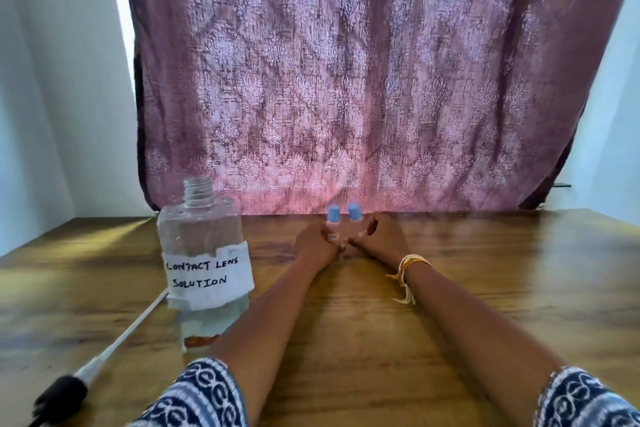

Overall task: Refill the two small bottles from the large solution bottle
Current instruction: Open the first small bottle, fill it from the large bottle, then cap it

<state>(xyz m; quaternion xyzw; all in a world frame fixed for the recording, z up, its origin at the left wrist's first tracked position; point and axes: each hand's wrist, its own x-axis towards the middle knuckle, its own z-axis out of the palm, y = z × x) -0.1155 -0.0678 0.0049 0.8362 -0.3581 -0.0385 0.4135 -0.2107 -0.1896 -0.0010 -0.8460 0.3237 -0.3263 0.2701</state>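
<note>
Two small clear bottles with blue caps stand side by side near the far edge of the wooden table. My left hand [317, 243] wraps the left small bottle [333, 222]. My right hand [379, 236] wraps the right small bottle [354, 213]. Both caps are on. The large clear solution bottle [202, 253] stands uncapped at the left, with a white label reading "CONTACT LENS SOLUTION". Neither hand touches it.
The wooden table [346, 322] runs up to a patterned purple curtain [346, 80]. A white rod with a black end [69, 388] lies at the front left beside the large bottle. A small brownish object [201, 340] sits at the base of the large bottle.
</note>
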